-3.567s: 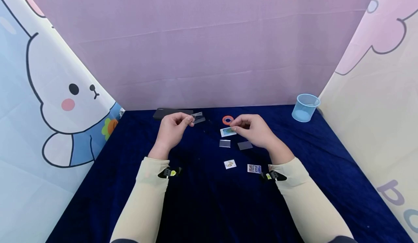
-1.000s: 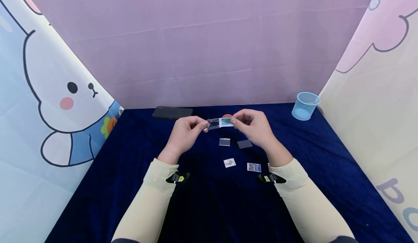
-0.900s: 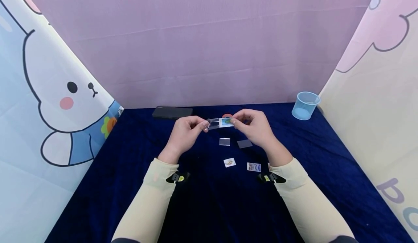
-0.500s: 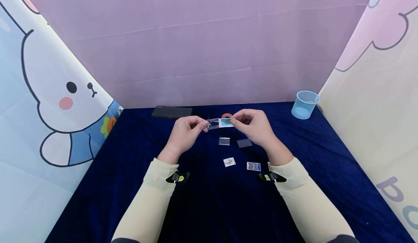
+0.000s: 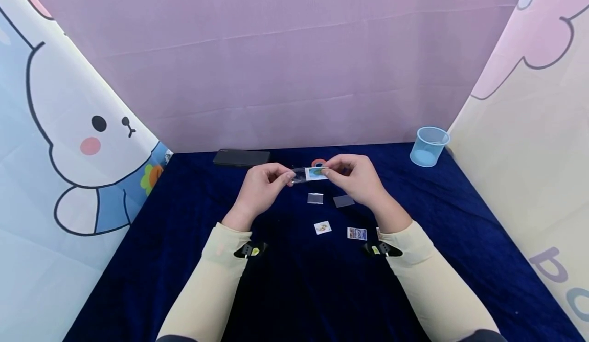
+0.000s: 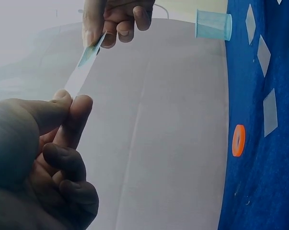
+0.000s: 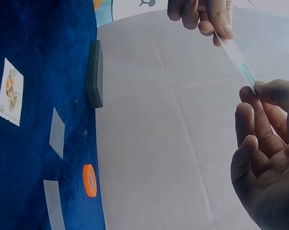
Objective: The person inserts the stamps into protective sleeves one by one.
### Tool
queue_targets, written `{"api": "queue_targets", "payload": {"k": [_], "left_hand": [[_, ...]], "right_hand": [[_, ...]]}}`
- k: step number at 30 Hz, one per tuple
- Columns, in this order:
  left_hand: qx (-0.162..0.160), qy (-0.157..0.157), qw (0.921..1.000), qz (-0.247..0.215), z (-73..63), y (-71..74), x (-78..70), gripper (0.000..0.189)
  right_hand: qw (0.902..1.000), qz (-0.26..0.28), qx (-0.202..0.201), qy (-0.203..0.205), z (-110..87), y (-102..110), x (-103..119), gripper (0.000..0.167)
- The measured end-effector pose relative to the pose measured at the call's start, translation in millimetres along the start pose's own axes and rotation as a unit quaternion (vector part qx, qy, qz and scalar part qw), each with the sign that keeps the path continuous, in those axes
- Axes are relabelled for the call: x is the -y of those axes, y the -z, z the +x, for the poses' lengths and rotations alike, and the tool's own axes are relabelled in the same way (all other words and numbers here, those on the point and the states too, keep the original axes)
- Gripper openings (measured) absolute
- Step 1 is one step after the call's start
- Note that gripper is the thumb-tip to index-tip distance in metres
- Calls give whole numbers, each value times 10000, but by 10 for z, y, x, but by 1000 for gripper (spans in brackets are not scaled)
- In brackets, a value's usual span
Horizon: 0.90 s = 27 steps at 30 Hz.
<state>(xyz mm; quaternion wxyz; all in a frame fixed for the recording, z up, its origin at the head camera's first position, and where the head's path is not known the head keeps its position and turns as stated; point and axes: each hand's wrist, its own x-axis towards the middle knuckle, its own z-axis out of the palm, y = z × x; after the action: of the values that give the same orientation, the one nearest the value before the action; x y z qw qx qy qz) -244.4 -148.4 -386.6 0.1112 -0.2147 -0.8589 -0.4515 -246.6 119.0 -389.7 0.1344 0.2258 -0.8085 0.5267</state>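
Note:
My left hand [image 5: 259, 188] pinches one end of a clear plastic sleeve [image 5: 299, 175] between thumb and index finger. My right hand [image 5: 361, 181] pinches the right end of a white-bordered stamp [image 5: 315, 174] with a blue-green picture. The stamp and sleeve overlap in one line between the two hands, held up above the table. In the left wrist view the sleeve [image 6: 77, 79] slants from the left fingertips up to the stamp [image 6: 88, 56]. Some of the stamp is hidden behind the right thumb.
Behind the hands lies an orange tape roll [image 5: 318, 163], and a black flat case [image 5: 241, 157] to its left. Two clear sleeves [image 5: 315, 198] lie nearer, with a flower stamp [image 5: 323, 227] and a blue-toned stamp [image 5: 357, 233] in front. A blue cup [image 5: 429, 146] stands back right.
Earlier the hands were apart, the left with the sleeve and the right with the stamp. They have since come together, and the stamp has lately shifted slightly left along the sleeve.

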Motion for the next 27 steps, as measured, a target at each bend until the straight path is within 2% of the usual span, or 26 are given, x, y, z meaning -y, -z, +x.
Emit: {"api": "queue_targets", "payload": {"k": [5, 16, 27], "left_hand": [[16, -38, 10000, -90, 4, -2, -9, 12], [155, -69, 9986, -503, -10, -36, -8, 14], [-69, -292, 9987, -410, 6, -32, -33, 16]], "right_hand": [[10000, 0, 38, 18, 1, -2, 12, 7], [10000, -76, -52, 4, -7, -8, -12, 6], [9999, 42, -126, -8, -4, -18, 3, 9]]}}
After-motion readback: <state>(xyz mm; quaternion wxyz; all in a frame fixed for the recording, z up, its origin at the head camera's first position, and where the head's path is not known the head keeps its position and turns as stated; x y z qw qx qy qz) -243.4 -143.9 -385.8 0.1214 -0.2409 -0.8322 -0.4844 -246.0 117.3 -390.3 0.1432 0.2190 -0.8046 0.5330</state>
